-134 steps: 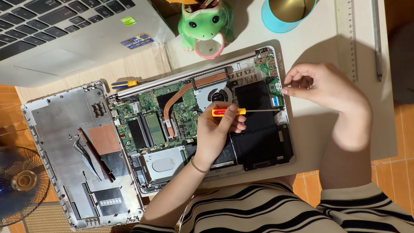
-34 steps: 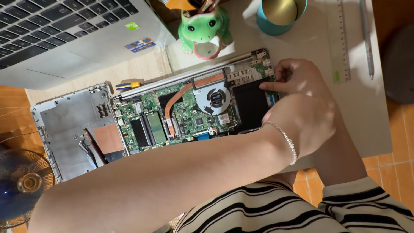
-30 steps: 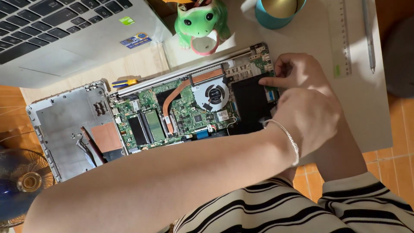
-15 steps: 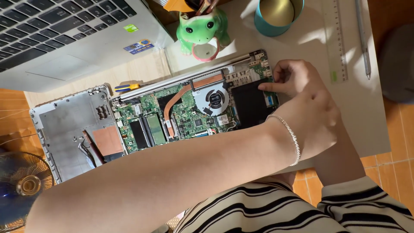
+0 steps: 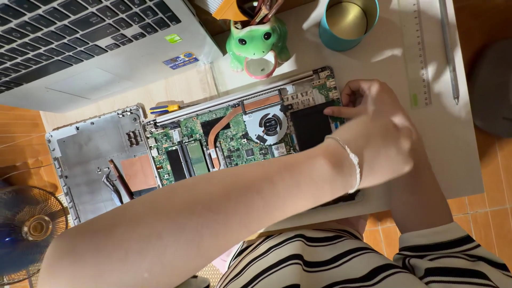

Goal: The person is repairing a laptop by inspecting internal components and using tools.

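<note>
Left hand (image 5: 381,138) over right hand, both at opened laptop (image 5: 240,138) edge; grip unclear. Frog pot (image 5: 257,42), cup (image 5: 346,21) behind.

Opened laptop (image 5: 234,138): green circuit board, copper-coloured heat pipe, grey fan with black hub, black battery panel. Detached bottom cover (image 5: 101,160) at 9 o'clock: silver-grey with a copper-brown patch. Second laptop (image 5: 90,42) at 11 o'clock: silver body, black keys. Frog figure (image 5: 258,42) at 12 o'clock: bright green, pink ring at its base. Tin (image 5: 346,21) at 1 o'clock: teal outside, gold inside. Worktop (image 5: 426,149): pale beige. Sleeve (image 5: 453,256) at 5 o'clock: black and cream stripes. Floor (image 5: 490,213): orange tiles.
</note>
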